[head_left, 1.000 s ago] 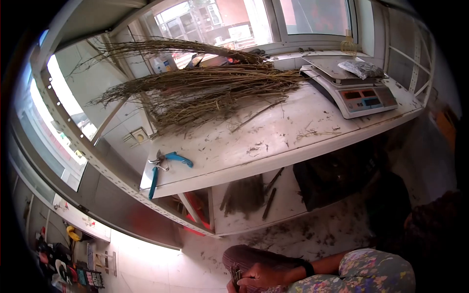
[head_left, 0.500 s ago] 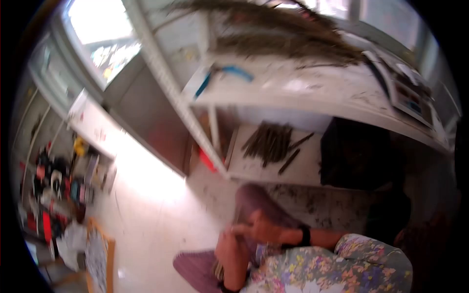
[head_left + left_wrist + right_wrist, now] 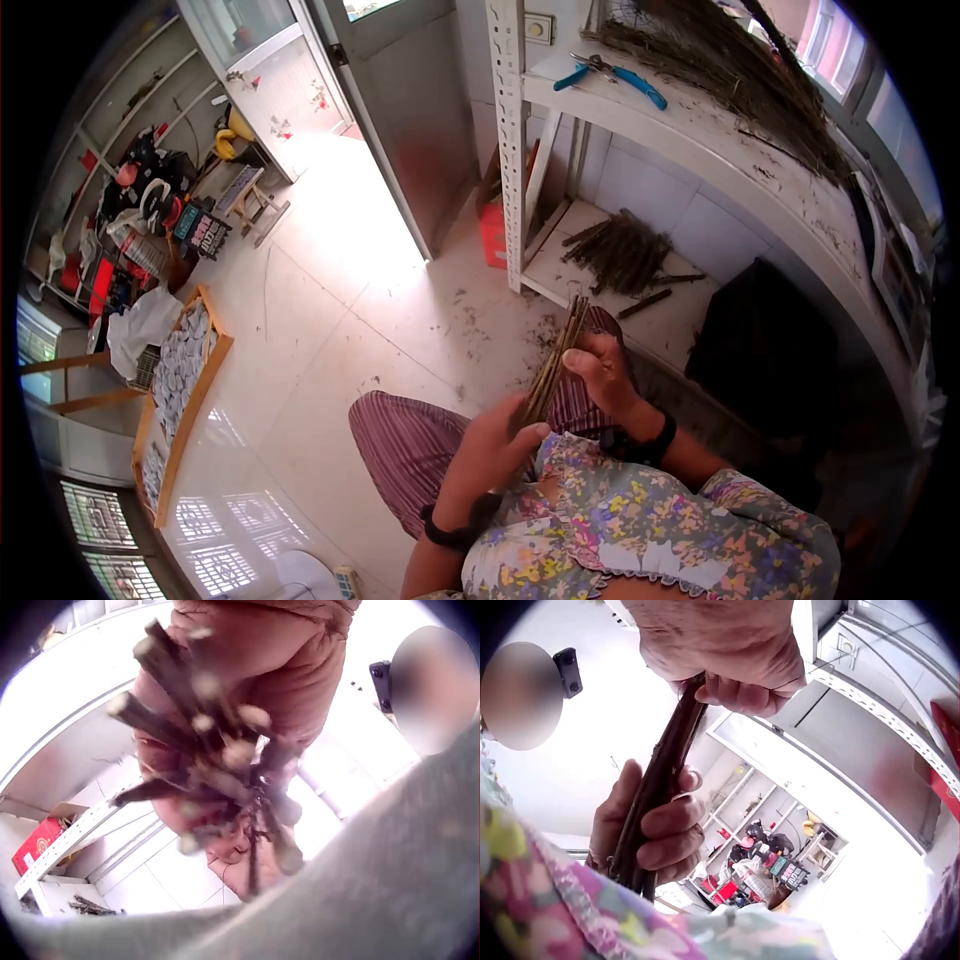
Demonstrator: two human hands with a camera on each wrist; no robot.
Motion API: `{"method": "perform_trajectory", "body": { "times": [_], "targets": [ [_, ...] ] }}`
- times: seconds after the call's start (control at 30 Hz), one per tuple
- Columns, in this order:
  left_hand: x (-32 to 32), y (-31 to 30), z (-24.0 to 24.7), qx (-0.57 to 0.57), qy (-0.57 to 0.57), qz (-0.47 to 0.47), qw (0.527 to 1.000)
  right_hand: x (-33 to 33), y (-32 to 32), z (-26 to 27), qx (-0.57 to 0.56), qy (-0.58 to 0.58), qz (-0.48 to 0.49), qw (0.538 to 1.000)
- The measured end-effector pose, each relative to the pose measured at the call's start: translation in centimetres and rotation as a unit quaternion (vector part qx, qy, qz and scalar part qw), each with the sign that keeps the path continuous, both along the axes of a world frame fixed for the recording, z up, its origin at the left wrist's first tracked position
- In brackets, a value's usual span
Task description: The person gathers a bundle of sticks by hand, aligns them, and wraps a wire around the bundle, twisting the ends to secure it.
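A slim bundle of cut brown sticks (image 3: 560,362) slants between my two hands above the lap. My left hand (image 3: 490,445) grips its lower part, and in the right wrist view the left fingers (image 3: 671,829) curl round the sticks. Higher up, my right hand (image 3: 605,372) holds the bundle near its upper end, thumb lying along it. The left wrist view shows the uneven cut ends of the sticks (image 3: 225,754) pointing at the camera, some blurred. Pruning shears (image 3: 638,84) with blue handles lie spread on the upper shelf.
A pile of cut sticks (image 3: 618,252) lies on the lower shelf beside a black bag (image 3: 752,350). Long thin branches (image 3: 725,65) cover part of the upper shelf. A red box (image 3: 493,237) stands behind the shelf post. Plant scraps litter the floor (image 3: 330,300).
The head view has swung down and to the left, bringing both hands and the lap into fuller sight. The hands stay on the bundle, which now shows more of its length.
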State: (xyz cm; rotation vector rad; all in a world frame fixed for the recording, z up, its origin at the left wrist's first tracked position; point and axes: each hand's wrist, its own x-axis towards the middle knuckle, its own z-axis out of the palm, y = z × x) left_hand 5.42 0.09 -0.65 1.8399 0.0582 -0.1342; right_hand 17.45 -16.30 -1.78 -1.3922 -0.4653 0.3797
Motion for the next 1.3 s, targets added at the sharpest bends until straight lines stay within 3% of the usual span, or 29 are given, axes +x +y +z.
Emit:
{"method": "perform_trajectory", "body": {
  "times": [0.13,0.23,0.3,0.4,0.53,0.6,0.67,0.73,0.8,1.07,1.17,1.3],
  "targets": [
    [-0.5,-0.2,1.0,-0.24,0.074,-0.029,0.967,-0.2,0.7,1.2,0.015,-0.03,0.004,0.999],
    [-1.3,-1.1,0.1,-0.283,0.045,0.023,0.958,-0.7,1.8,1.8,0.027,-0.013,0.016,0.999],
    [-1.9,-1.1,-0.4,-0.242,0.02,0.062,0.968,-0.7,2.3,1.2,0.055,-0.005,0.022,0.998],
    [-2.5,-1.2,-0.1,-0.234,0.006,0.111,0.966,-2.2,3.6,1.8,0.021,-0.045,-0.018,0.999],
    [-3.1,-2.0,0.0,-0.288,-0.038,0.164,0.943,-2.7,4.1,2.2,-0.014,-0.13,0.006,0.991],
    [-3.3,-2.1,0.2,-0.249,-0.041,0.189,0.949,-2.9,4.2,2.3,-0.011,-0.116,0.02,0.993],
    [-3.3,-2.1,0.3,-0.19,-0.06,0.221,0.955,-2.5,4.4,1.8,0.008,-0.285,0.046,0.957],
    [-3.1,-1.7,0.1,-0.109,-0.094,0.261,0.955,-2.7,4.3,1.8,-0.008,-0.315,0.063,0.947],
    [-3.4,-1.9,0.4,0.058,-0.134,0.278,0.949,-3.8,4.0,2.3,-0.059,-0.206,0.072,0.974],
    [-3.8,-2.0,-0.4,0.422,-0.212,0.287,0.833,-3.8,4.0,3.0,-0.157,-0.209,0.051,0.964],
    [-3.8,-1.8,-0.5,0.5,-0.237,0.272,0.787,-3.9,4.3,1.9,-0.127,-0.169,0.039,0.977],
    [-3.7,-1.8,-0.2,0.519,-0.267,0.258,0.77,-3.6,4.4,1.0,-0.083,-0.099,0.046,0.991]
  ]
}}
